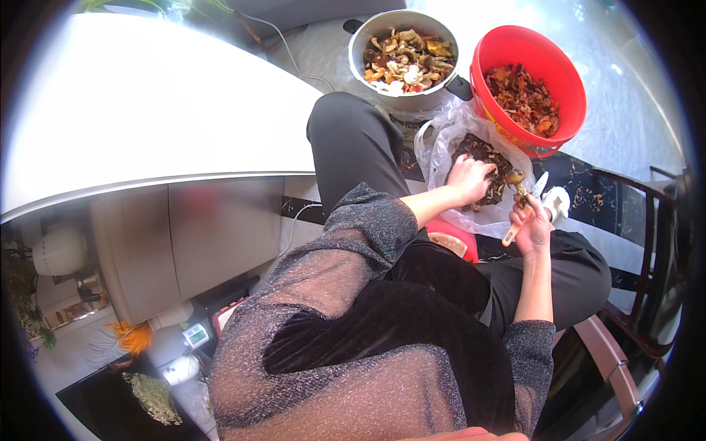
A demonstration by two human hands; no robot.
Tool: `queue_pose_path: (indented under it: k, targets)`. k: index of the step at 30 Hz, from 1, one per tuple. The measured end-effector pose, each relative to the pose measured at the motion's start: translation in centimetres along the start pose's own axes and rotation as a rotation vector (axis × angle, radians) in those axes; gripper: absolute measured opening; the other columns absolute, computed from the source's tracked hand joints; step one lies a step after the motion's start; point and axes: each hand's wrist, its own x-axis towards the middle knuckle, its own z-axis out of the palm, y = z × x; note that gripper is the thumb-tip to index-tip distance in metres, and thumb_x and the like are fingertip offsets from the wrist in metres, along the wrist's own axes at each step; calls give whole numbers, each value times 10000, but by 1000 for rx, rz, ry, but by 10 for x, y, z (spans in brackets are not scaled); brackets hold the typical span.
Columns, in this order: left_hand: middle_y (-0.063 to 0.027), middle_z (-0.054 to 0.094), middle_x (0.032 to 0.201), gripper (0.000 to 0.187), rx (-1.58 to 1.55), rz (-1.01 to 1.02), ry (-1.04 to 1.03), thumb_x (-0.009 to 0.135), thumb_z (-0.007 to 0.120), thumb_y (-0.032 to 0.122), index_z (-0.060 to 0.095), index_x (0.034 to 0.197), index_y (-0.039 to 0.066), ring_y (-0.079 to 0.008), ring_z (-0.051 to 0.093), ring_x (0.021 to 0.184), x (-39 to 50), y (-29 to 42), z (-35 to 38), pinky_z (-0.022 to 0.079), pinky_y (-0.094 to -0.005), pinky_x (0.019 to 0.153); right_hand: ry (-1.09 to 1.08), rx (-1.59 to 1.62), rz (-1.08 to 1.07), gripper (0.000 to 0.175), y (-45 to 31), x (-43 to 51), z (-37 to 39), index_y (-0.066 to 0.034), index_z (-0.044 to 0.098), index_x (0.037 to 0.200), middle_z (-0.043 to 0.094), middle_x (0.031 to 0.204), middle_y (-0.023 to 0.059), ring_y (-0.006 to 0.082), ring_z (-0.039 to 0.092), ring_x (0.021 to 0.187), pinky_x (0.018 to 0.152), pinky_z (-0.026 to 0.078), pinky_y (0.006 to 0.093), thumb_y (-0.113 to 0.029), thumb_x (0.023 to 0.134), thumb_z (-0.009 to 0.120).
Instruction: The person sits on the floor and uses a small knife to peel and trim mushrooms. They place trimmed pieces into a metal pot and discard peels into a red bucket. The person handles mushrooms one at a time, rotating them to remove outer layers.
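Observation:
My left hand is over the pile of mushrooms and scraps in a clear plastic bag, its fingers partly spread; whether it touches a piece I cannot tell. To its right, my right hand grips a small knife with an orange handle, the blade pointing up and away. A brown-capped mushroom with a dirty stem is held in the same hand, against the knife. Beyond the bag stand a metal pot of mushroom pieces and a red bucket holding reddish-brown scraps.
A white tabletop reaches in from the left, above cabinet doors. A dark wooden chair stands at the right. Under my left forearm is a red object, partly hidden. A white cable lies on the floor.

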Motion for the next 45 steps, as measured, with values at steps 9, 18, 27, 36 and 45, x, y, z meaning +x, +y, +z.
queue_pose_path:
  k: [9, 18, 27, 36, 45]
  targets:
    - [-26, 660, 931, 223, -1358, -713, -360, 850, 703, 183, 637, 1029, 67, -109, 604, 864, 3, 23, -8, 467, -274, 774, 46, -88, -67, 172, 6, 2, 0, -95, 519, 1028, 584, 863, 37, 91, 482, 605, 497, 368, 222, -127, 884, 608]
    - [-33, 668, 820, 112, -1235, -582, -230, 826, 702, 135, 664, 878, 43, -129, 607, 717, 5, 12, 1, 479, -281, 660, 30, 27, -5, 187, 1, 1, -4, -78, 523, 1030, 581, 880, 53, 113, 465, 616, 516, 375, 245, -154, 879, 601]
    - [-176, 671, 827, 150, -27, -145, -198, 770, 643, 180, 685, 821, 45, -382, 646, 794, 6, -25, 9, 506, -458, 729, -94, 198, 11, 213, -10, -2, -3, -16, 522, 1047, 585, 881, 82, 131, 444, 641, 527, 356, 247, -170, 903, 555]
    - [-161, 625, 911, 103, 212, 79, -110, 751, 594, 112, 640, 811, 43, -318, 628, 860, 9, -29, 16, 482, -421, 817, -60, 135, 3, 303, -7, -6, -5, -16, 506, 1162, 589, 893, 77, 114, 450, 628, 527, 359, 236, -163, 902, 560]
    - [-162, 570, 1003, 241, 8, -16, -132, 766, 533, 29, 637, 984, 30, -349, 613, 902, 3, -22, 16, 503, -432, 783, -23, 36, -36, 194, -7, -8, -4, -47, 506, 1045, 589, 893, 79, 112, 461, 627, 524, 364, 233, -153, 900, 579]
